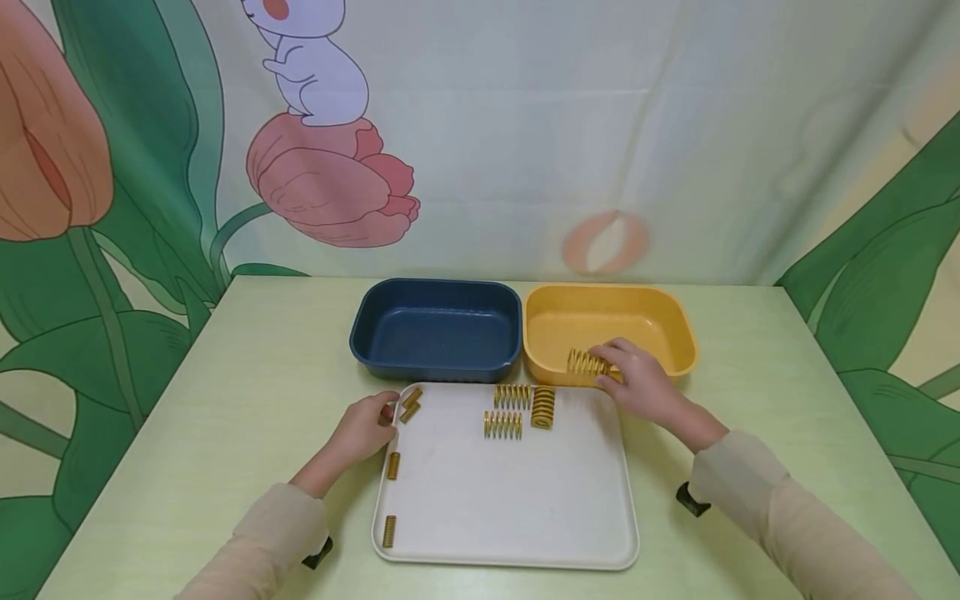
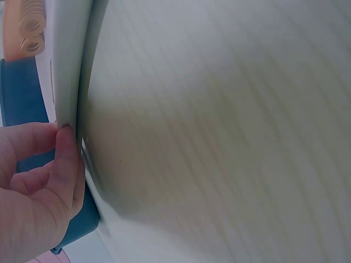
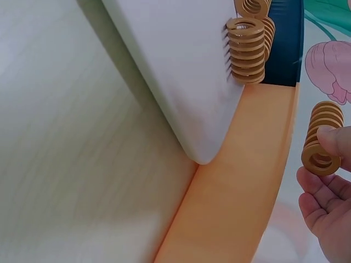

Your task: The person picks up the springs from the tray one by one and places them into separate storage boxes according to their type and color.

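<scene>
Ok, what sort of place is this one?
Likely a staged indoor tabletop workspace: a flower-printed cloth backdrop hangs behind a pale table, where a white tray bears coil springs.

Looks bright and even in the head view, with diffuse light, apparently from above, and soft shadows on the surface [image 1: 255,367] beneath both sleeves [image 1: 738,473]. Resolves the coils of the springs [image 1: 543,407] fairly cleanly, but blurs toward the right side of the curtain [image 1: 510,150]. Looks dimmer and greyer in the left wrist view, with a broad, soft-edged shadow beside the tray [image 1: 517,500]. Appears muted in the right wrist view too, shaded along the tray's edge and tinting the yellow bin [image 1: 611,325] toward orange
</scene>
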`<state>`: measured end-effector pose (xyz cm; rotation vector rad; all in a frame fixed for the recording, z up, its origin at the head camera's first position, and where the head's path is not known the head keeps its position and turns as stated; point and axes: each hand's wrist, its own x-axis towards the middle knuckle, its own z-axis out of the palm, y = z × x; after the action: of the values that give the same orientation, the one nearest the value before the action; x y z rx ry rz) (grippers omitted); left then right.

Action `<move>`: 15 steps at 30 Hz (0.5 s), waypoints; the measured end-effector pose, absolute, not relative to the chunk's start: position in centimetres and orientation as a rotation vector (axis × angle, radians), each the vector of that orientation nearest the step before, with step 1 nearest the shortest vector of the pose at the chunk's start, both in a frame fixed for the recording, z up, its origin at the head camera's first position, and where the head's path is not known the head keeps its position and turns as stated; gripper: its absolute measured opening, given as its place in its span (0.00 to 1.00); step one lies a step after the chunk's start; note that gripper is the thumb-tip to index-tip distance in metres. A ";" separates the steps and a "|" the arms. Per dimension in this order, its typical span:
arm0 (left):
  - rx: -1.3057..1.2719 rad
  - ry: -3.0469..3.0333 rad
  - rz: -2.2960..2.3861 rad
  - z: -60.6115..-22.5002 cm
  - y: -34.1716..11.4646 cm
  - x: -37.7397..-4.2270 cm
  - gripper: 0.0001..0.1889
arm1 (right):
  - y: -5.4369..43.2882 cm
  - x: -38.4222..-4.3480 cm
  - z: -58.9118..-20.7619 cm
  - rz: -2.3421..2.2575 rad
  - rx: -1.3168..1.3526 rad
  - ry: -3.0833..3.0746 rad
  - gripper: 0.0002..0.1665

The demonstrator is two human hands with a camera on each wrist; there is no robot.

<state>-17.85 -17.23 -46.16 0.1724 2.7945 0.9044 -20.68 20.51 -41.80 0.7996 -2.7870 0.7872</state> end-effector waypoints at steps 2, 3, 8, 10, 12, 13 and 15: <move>0.173 2.796 0.908 -46.1 -17.2 -17.8 0.24 | 20.5 -20.8 -41.7 0.786 0.798 -2.782 0.20; 0.176 2.797 0.910 -46.1 -17.3 -17.8 0.24 | 20.5 -20.9 -41.6 0.782 0.798 -2.780 0.20; 0.183 2.802 0.911 -46.2 -17.3 -17.8 0.24 | 20.4 -21.2 -41.5 0.781 0.788 -2.777 0.20; 0.187 2.807 0.909 -46.2 -17.4 -17.9 0.24 | 20.4 -21.4 -41.5 0.781 0.779 -2.785 0.20; 0.186 2.808 0.912 -46.2 -17.3 -17.9 0.24 | 20.5 -21.6 -41.5 0.777 0.767 -2.796 0.20; 0.183 2.806 0.913 -46.2 -17.3 -17.9 0.24 | 20.5 -21.7 -41.6 0.776 0.761 -2.801 0.20; 0.177 2.801 0.913 -46.3 -17.3 -17.9 0.24 | 20.6 -21.9 -41.7 0.770 0.753 -2.809 0.20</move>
<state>-17.93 -17.30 -46.26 0.1765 2.8014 0.9135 -21.94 20.56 -41.66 0.7531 -2.8092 0.7703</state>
